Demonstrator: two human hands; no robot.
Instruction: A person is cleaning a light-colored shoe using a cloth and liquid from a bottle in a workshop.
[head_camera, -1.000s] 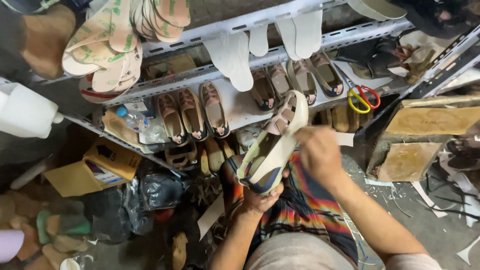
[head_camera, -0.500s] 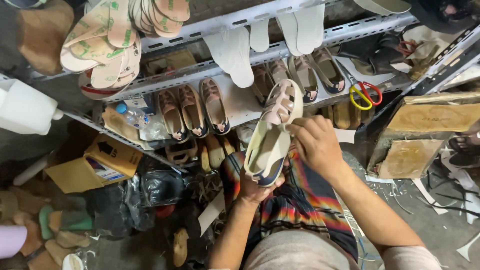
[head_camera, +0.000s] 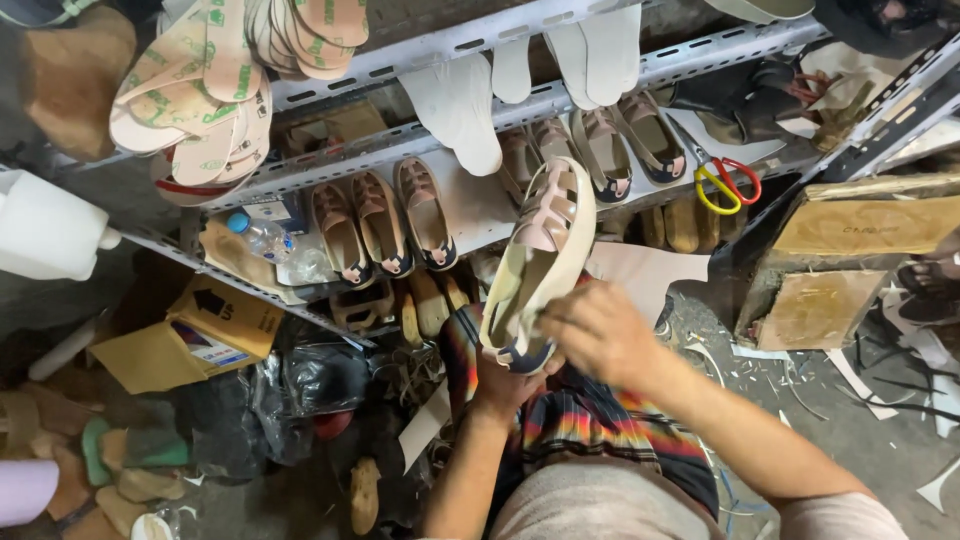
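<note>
Sandal (head_camera: 540, 265): cream, with pink straps and a dark heel, held tilted above the person's lap, toe toward the shelf (head_camera: 440, 150).
Left hand (head_camera: 505, 385): under the heel, fingers curled up around it.
Right hand (head_camera: 595, 330): closed over the sandal's heel end from the right, fingers pressed on its edge.
Lap: striped cloth (head_camera: 590, 425) in red, yellow and blue, just below both hands.
Shelf: grey slotted metal, bearing a row of finished sandals (head_camera: 385, 225) soles down, well apart from the held one.
Scissors (head_camera: 728, 183): red and yellow handles, lying on the shelf to the right of the sandal.
Insoles (head_camera: 210, 80): pale stacks with green print, upper left.
Bottle (head_camera: 262, 238): clear plastic with a blue cap, on the lower shelf at left.
Box (head_camera: 195, 335): brown cardboard, below the shelf at left.
</note>
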